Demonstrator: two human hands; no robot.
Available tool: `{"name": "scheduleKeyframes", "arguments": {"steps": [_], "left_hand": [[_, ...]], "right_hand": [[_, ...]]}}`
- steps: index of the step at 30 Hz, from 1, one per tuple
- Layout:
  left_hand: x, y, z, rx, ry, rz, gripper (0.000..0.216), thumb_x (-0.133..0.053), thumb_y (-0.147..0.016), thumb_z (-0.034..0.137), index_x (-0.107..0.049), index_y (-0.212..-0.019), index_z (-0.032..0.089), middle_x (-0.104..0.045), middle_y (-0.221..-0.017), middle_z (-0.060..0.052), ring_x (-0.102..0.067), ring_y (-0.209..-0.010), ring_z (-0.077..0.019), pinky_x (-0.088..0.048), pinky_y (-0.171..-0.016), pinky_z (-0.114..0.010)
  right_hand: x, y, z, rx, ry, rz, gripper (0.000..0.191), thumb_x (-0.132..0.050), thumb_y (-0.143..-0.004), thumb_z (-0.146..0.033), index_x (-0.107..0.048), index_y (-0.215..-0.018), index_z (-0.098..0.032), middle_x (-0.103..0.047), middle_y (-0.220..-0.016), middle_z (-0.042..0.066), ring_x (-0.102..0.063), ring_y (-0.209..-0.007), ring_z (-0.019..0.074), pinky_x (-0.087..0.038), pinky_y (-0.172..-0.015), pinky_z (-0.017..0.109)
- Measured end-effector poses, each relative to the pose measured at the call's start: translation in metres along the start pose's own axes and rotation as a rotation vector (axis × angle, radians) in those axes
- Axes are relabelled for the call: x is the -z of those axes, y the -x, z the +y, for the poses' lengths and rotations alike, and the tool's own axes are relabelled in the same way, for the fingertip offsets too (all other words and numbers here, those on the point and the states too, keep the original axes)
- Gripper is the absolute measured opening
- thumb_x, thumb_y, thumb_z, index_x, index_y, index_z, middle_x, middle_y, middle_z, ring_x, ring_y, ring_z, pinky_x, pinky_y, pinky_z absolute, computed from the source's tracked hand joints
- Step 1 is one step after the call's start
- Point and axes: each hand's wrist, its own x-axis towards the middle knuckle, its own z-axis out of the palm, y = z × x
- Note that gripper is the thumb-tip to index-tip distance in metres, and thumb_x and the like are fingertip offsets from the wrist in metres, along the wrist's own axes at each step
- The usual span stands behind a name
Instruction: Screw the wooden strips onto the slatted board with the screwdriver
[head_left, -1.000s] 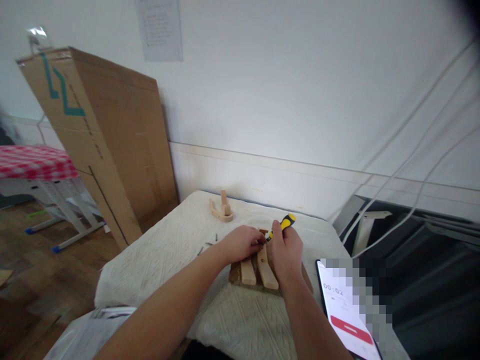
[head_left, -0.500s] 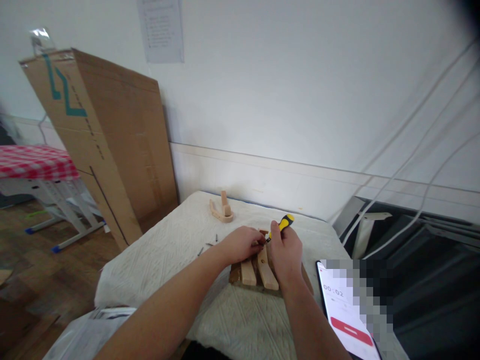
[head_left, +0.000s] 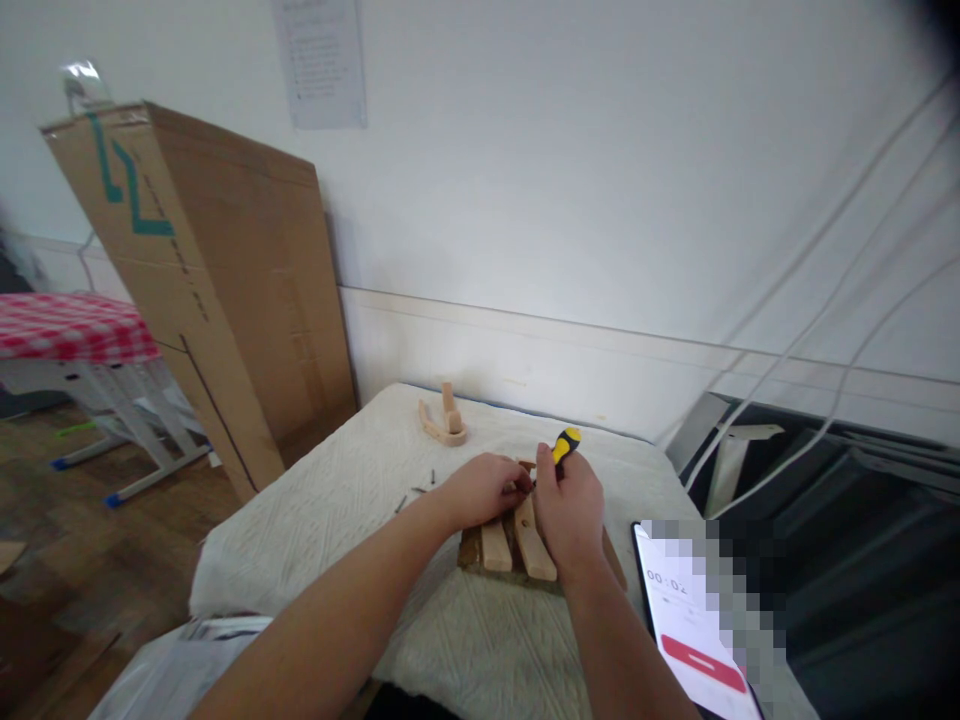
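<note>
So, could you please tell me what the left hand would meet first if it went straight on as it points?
Most likely the lower end of the yellow-and-black screwdriver, then the right hand holding it, though depth there is unclear.

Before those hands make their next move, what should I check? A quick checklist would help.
1. Screwdriver gripped: ok, the right hand holds it.
2. Its tip seated: cannot tell, the hands hide it.
3. Left hand clear of the working end: not ok, it is right beside it.
4. Wooden board supported: ok, it rests on the cloth.
5. Phone clear of the board: ok, it lies apart, off to the right.
</note>
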Motion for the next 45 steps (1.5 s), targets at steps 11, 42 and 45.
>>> {"name": "scheduleKeyframes", "arguments": {"steps": [11, 42, 45], "left_hand": [[0.0006, 0.0, 0.0002, -0.016, -0.008, -0.008, 0.018, -0.059, -0.082, 0.024, -0.07, -0.095, 0.018, -0.07, -0.091, -0.005, -0.062, -0.085, -0.0197, -0.044, -0.078, -0.027], [-0.0011, 0.0006, -0.0007, 0.012, -0.047, 0.008, 0.018, -0.059, -0.081, 0.025, -0.069, -0.094, 0.018, -0.07, -0.089, -0.005, -0.063, -0.081, -0.0196, -0.043, -0.072, -0.027], [0.0005, 0.0009, 0.0015, 0.017, -0.043, 0.006, 0.019, -0.059, -0.08, 0.023, -0.07, -0.095, 0.018, -0.071, -0.088, -0.005, -0.063, -0.079, -0.0194, -0.043, -0.07, -0.027]], "right_hand": [[-0.0015, -0.0005, 0.0022, -0.051, -0.064, -0.033, 0.044, -0.033, -0.09, -0.053, -0.054, -0.068, -0.02, -0.064, -0.072, 0.01, -0.056, -0.066, 0.022, -0.03, -0.056, 0.029], [0.006, -0.0056, -0.0035, -0.112, -0.277, -0.083, 0.035, -0.054, -0.077, -0.051, -0.062, -0.08, -0.017, -0.065, -0.073, 0.005, -0.057, -0.064, 0.0193, -0.041, -0.062, 0.03], [0.006, -0.0052, -0.0028, -0.122, -0.275, -0.101, 0.036, -0.053, -0.078, -0.05, -0.065, -0.084, -0.017, -0.066, -0.075, 0.006, -0.058, -0.066, 0.0203, -0.042, -0.064, 0.031]]}}
